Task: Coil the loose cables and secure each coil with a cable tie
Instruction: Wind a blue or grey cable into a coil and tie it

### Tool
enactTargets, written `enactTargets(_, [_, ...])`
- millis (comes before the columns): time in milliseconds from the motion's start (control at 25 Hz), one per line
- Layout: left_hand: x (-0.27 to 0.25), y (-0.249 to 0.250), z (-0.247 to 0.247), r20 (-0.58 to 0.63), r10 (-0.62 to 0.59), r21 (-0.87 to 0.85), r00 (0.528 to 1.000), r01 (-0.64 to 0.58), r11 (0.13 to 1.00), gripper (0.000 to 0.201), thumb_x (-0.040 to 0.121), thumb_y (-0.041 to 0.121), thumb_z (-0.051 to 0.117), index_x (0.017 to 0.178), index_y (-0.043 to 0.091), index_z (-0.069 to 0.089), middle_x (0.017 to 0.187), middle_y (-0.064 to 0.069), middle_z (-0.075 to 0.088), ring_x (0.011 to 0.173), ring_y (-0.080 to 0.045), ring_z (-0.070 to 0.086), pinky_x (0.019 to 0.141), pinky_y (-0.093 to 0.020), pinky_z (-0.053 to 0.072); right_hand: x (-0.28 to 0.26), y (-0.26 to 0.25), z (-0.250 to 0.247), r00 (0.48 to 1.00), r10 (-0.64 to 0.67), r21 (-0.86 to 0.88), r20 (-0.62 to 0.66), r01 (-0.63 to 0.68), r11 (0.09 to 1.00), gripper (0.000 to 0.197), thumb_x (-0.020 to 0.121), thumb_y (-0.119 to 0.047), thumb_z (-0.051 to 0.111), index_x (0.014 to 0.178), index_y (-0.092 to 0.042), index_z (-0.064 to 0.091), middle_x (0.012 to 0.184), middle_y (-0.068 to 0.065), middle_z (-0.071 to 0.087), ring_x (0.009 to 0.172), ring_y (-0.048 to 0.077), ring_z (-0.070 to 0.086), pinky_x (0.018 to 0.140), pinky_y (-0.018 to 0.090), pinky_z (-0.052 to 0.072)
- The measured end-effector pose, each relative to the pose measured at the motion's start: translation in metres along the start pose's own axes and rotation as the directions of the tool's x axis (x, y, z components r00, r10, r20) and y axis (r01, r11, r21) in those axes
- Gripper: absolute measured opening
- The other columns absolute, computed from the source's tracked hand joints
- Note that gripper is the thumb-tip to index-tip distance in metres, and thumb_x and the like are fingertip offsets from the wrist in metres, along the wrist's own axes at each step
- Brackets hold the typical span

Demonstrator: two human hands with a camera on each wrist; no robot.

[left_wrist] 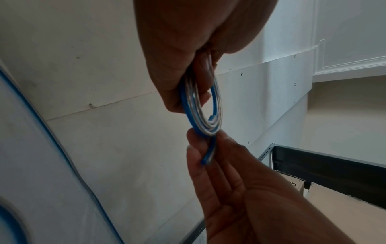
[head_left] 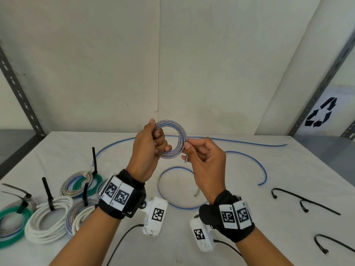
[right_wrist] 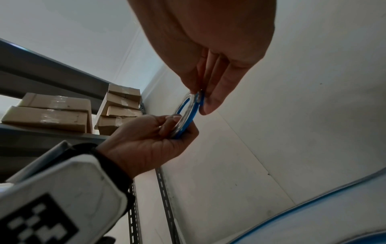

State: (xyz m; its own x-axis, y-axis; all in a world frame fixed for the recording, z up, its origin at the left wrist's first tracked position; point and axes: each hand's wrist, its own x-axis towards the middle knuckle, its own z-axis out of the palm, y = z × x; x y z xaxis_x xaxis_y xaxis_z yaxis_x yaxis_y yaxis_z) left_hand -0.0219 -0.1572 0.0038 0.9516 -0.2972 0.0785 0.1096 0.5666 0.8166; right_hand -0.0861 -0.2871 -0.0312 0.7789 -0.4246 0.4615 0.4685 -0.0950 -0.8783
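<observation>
A flat blue-and-silver cable is wound into a small coil (head_left: 171, 139) held up above the table. My left hand (head_left: 151, 143) grips the coil's left side, fingers curled through its middle. My right hand (head_left: 194, 150) pinches the coil's right edge and the short free cable end (head_left: 185, 158) that points down. In the left wrist view the coil (left_wrist: 200, 107) hangs edge-on with the cable end (left_wrist: 208, 156) between the right hand's fingers (left_wrist: 196, 148). In the right wrist view the coil (right_wrist: 188, 113) sits between both hands. Loose black cable ties (head_left: 305, 202) lie at the right.
Two loose blue cables (head_left: 249, 156) (head_left: 169, 189) lie on the white table (head_left: 230, 237) under and beyond my hands. Several tied coils (head_left: 48, 217), green, white and silver, sit at the left. Another cable tie (head_left: 334, 244) lies front right. Grey shelf posts (head_left: 19, 93) flank the table.
</observation>
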Motion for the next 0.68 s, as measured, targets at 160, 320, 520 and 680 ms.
enactTargets(160, [-0.0020,-0.0039,0.0039,0.004,-0.008,-0.011,1.000,0.008,1.000,0.045,0.109,0.035,0.032,0.068,0.017,0.033,0.051,0.006,0.018,0.039,-0.008,0.017,0.049,-0.025,0.036,-0.0027,0.0044,0.0056,0.997,-0.019,-0.047,-0.076,0.015,0.999,0.016,0.093,0.000,0.067,0.087,-0.015,0.066,0.078,-0.003,0.074,0.066,0.015,0.069,0.067,0.034,0.061])
enactTargets(320, [-0.0028,-0.0062,0.0062,-0.013,-0.001,-0.068,1.000,0.000,0.998,0.046,0.109,0.036,0.032,0.067,0.018,0.032,0.050,0.007,0.017,0.038,-0.008,0.017,0.049,-0.025,0.036,-0.0023,0.0022,0.0050,0.998,0.028,0.089,-0.052,-0.023,0.996,0.010,0.093,0.001,0.066,0.093,-0.009,0.069,0.085,0.004,0.077,0.075,0.018,0.072,0.072,0.035,0.061])
enactTargets(520, [-0.0022,-0.0075,0.0067,-0.038,0.012,-0.168,0.999,-0.018,0.986,0.048,0.109,0.039,0.032,0.066,0.018,0.031,0.047,0.007,0.019,0.038,-0.008,0.017,0.048,-0.024,0.036,-0.0038,-0.0041,0.0080,0.989,0.146,0.285,0.005,-0.141,0.948,0.010,0.092,0.003,0.065,0.101,-0.001,0.065,0.100,0.021,0.076,0.091,0.029,0.074,0.075,0.031,0.059])
enactTargets(680, [-0.0020,-0.0089,0.0097,-0.044,0.010,-0.187,0.999,-0.018,0.982,0.048,0.109,0.039,0.032,0.065,0.018,0.031,0.047,0.007,0.018,0.039,-0.009,0.016,0.047,-0.024,0.037,-0.0046,-0.0052,0.0085,0.991,0.126,0.296,-0.037,-0.109,0.949,0.007,0.088,0.004,0.069,0.094,0.001,0.066,0.095,0.019,0.076,0.086,0.026,0.075,0.074,0.032,0.059])
